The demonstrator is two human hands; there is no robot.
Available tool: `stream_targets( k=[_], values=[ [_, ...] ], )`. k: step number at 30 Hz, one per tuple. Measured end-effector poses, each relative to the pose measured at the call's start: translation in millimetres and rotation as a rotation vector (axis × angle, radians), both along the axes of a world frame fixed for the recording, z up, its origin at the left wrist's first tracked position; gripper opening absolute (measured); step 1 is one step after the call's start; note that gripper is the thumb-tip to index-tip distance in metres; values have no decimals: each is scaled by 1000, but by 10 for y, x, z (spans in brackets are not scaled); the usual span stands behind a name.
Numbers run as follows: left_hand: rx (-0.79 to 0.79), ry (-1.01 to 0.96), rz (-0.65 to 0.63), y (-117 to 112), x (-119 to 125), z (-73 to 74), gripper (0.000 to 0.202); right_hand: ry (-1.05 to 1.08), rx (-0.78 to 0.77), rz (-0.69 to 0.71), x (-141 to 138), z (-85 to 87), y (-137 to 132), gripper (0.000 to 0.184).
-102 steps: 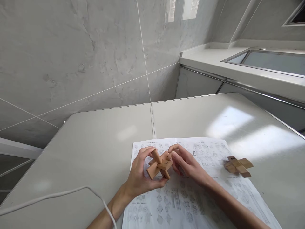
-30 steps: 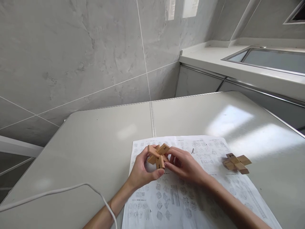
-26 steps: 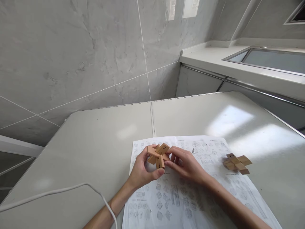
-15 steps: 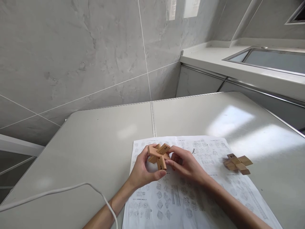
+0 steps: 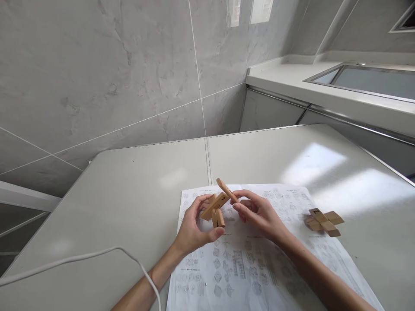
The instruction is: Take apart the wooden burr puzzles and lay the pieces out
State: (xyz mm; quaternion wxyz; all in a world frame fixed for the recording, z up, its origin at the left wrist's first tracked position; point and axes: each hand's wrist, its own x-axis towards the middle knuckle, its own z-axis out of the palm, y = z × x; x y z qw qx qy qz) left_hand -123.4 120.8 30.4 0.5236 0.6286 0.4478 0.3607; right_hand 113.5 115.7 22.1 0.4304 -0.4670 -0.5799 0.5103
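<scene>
Grey marbled tiles with thin white joints cover the wall (image 5: pixel 97 77) behind the table (image 5: pixel 129 203), and at the upper right a white ledge (image 5: pixel 279 75) carries a metal-framed glass panel (image 5: pixel 372 82). Pale and glossy, the table has a seam running from its far edge down towards a large printed sheet (image 5: pixel 266 259), and bright patches of light lie on its right half. Small line drawings and blocks of text fill the sheet, too fine to read.

Over the sheet, the person's left hand (image 5: pixel 194 231) holds a cluster of crossed wooden pieces (image 5: pixel 215 209), its fingers curled behind and its thumb in front, leaving a wide gap between palm and wood. One bar of the cluster, marked with a 2, slants up to the right; a shorter one points down near the thumb.

Just to the right, the right hand (image 5: pixel 262 216) pinches the lower end of a slim wooden bar (image 5: pixel 225 188) between thumb and forefinger. That bar tilts up and to the left, close by the cluster's top right corner; whether the two touch cannot be told.

Farther right, a wooden cross (image 5: pixel 324 222) lies across the sheet's edge. A white cable (image 5: pixel 81 259) curves in from the left and passes over the left forearm.
</scene>
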Motion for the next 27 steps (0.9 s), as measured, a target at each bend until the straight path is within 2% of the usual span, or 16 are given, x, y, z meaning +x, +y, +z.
stream_targets(
  k=[3, 7, 9, 16, 23, 27],
  values=[
    [-24, 0, 7, 0, 4, 26, 89, -29, 14, -65, 4, 10, 7, 39],
    [-50, -36, 12, 14, -7, 65, 94, -232, 166, -224, -6, -40, 29, 37],
    [-71, -77, 3, 28, -22, 72, 95, -339, 236, -260, -11, -87, 36, 36],
    [-154, -303, -73, 81, -49, 51, 82, -630, 324, -238, -25, -206, 10, 30],
    [-256, -490, -89, 95, -25, 64, 74, -728, 410, -215, -30, -255, 9, 29],
    [-292, -501, -69, 102, -15, 74, 77, -741, 437, -201, -33, -294, 9, 24]
  ],
)
